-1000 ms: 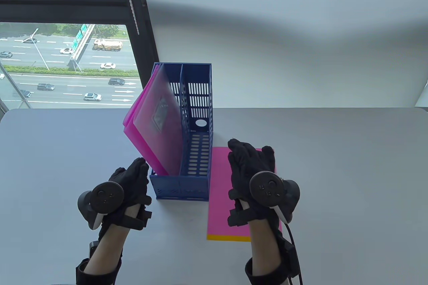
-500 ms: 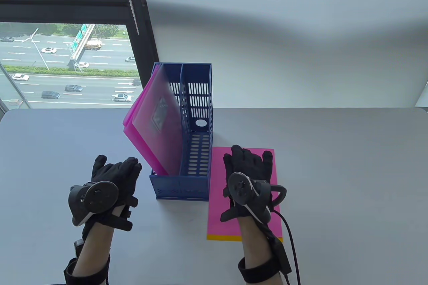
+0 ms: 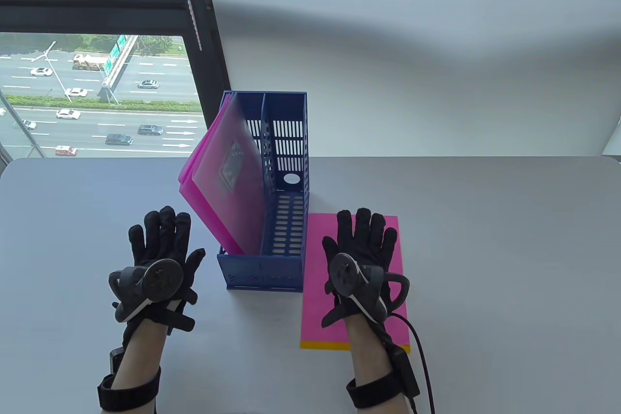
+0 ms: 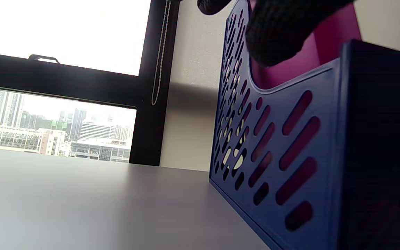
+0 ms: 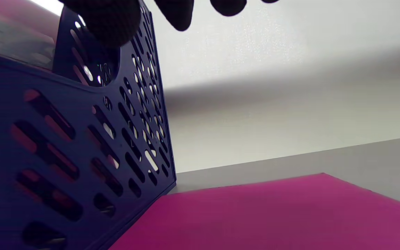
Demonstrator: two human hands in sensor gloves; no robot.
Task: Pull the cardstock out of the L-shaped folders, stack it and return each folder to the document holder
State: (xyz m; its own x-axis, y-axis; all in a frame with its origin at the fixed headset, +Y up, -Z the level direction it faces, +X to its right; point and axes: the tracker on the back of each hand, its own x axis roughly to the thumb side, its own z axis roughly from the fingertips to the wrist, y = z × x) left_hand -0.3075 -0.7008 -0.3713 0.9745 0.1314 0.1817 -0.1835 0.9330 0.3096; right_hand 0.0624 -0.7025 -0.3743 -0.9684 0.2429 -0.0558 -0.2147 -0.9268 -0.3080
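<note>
A blue slotted document holder (image 3: 271,268) stands mid-table with two compartments. Pink translucent L-shaped folders (image 3: 223,176) lean out of its left compartment; the right compartment is bare. To the holder's right lies a stack of cardstock (image 3: 320,317), pink on top with a yellow edge (image 3: 330,346) below. My left hand (image 3: 162,232) hovers flat and open left of the holder, holding nothing. My right hand (image 3: 361,229) is spread open over the pink cardstock (image 5: 255,215), holding nothing. In the left wrist view the holder (image 4: 290,146) fills the right side.
The grey table (image 3: 485,263) ends at a white wall behind. A window (image 3: 97,93) with a dark frame is at the back left. A cable (image 3: 421,351) trails from my right wrist.
Both hands have turned palm-down and spread their fingers. The left hand moved away from the holder's front corner to the left. The right hand stays over the cardstock.
</note>
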